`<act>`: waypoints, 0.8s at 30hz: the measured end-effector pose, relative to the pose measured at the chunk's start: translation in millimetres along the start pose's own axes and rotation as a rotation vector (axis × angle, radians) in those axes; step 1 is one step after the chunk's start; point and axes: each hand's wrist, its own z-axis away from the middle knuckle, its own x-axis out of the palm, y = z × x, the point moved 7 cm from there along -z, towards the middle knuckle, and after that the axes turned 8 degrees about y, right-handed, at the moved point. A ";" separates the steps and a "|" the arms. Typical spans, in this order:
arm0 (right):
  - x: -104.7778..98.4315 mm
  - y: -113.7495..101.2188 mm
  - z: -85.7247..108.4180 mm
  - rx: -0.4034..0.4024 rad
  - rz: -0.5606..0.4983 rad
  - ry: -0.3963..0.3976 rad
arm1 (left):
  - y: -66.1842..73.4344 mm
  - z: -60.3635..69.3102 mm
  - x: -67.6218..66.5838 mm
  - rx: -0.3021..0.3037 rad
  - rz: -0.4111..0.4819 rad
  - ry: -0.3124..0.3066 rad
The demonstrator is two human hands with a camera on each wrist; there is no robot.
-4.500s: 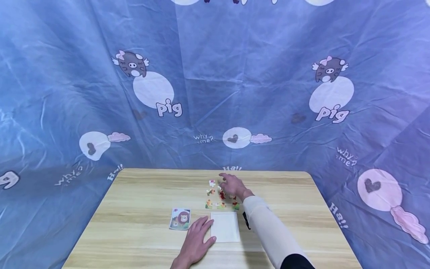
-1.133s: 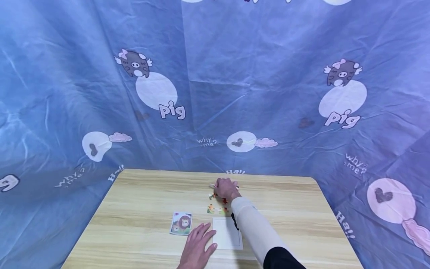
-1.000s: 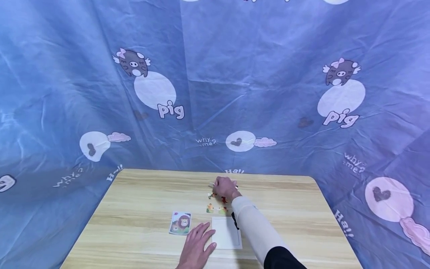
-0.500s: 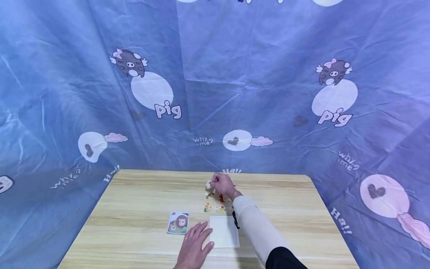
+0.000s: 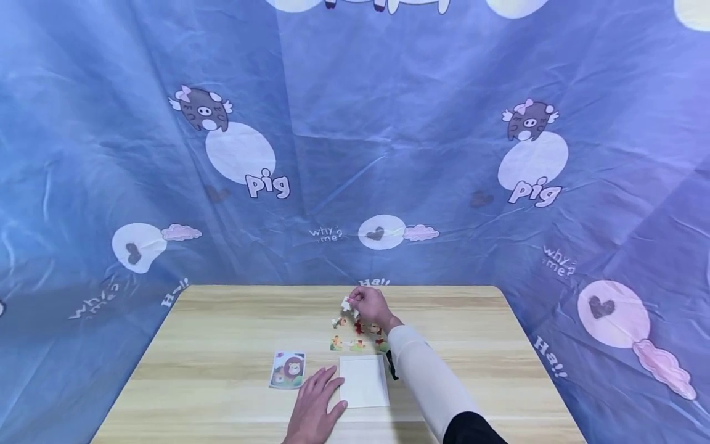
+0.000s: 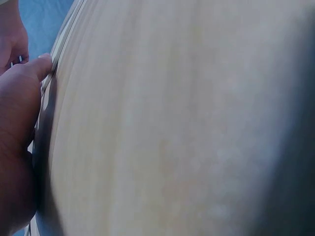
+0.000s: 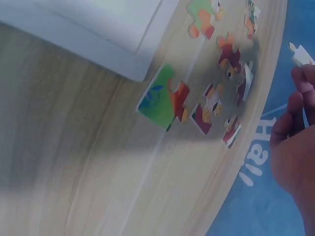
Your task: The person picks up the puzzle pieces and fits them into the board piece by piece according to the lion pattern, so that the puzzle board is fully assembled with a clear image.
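Note:
My right hand (image 5: 370, 304) pinches a white and pink puzzle piece (image 5: 346, 304) above the far part of the table; in the right wrist view the same piece (image 7: 301, 54) sticks out from the fingertips of that hand (image 7: 295, 132). Below it lie several loose pieces, among them a green corner piece (image 7: 158, 102) near the white tray. My left hand (image 5: 314, 408) lies with its fingers spread at the left edge of the white tray (image 5: 363, 382). Part of the left hand (image 6: 19, 103) shows in the left wrist view.
A picture card (image 5: 287, 370) with a lion lies left of the tray. The wooden table (image 5: 222, 327) ends at a blue printed cloth (image 5: 333, 154) behind it. An orange and green piece (image 5: 336, 343) is just beyond the tray.
My right hand has come up from low among the pieces, lifting the white and pink piece. The left hand has stayed beside the tray, and the head view has shifted slightly.

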 end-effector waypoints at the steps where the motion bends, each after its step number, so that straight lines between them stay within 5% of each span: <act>1: -0.9 0.8 1.6 0.005 0.002 0.001 | -0.6 0.4 0.8 -0.009 0.004 -0.012; 9: -9.7 1.7 8.6 0.008 0.000 0.038 | -3.6 -1.3 1.1 -0.047 0.000 -0.042; 19: -15.4 -8.0 22.0 -0.039 -0.017 0.041 | -2.9 -1.4 -2.6 -0.024 -0.018 -0.005; 24: -18.7 -0.9 31.0 0.002 -0.043 0.033 | -1.1 0.0 -1.3 -0.014 -0.006 -0.020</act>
